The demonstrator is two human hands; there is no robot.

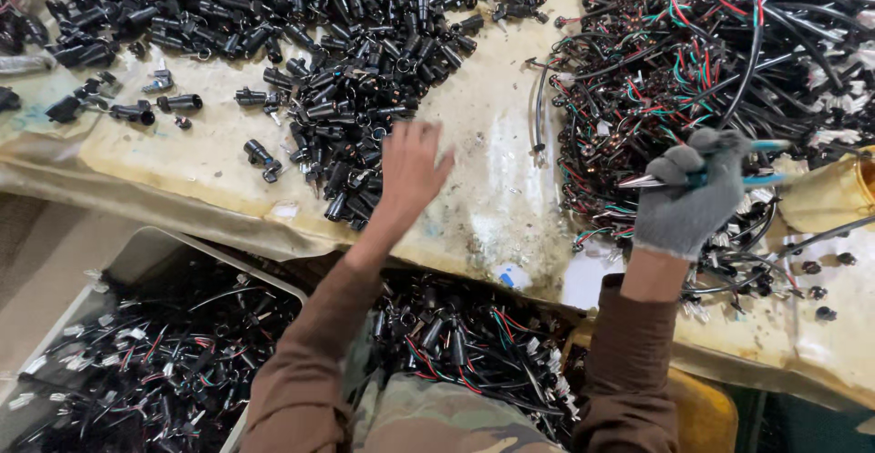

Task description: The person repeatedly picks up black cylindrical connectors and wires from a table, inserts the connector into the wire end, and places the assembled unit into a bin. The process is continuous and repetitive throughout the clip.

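Holding a pair of blue-handled pliers [706,178] in my gloved right hand [690,200], I have that grip clamped round the handles, the metal nose pointing toward nine o'clock. My bare left hand [412,169] is spread wide, fingers apart and holding nothing, hovering at the lower edge of the heap of black connector housings [310,25], which fills the worktop [497,189] from about ten to twelve o'clock. The housings are small dark plastic barrels, glossy, all alike, lying every which way; a few strays sit apart at nine o'clock. At two o'clock from the pliers lies the tangle of wire harnesses [693,61], black leads with red, green and white strands. Below, at six and seven o'clock, a tray [137,248] and my lap hold more wired pieces.

As I judge it, the housings are slick and loosely piled, so an open-handed sweep could scatter some off the near edge into the tray. The plier nose rests close to the wire tangle and could snag a strand
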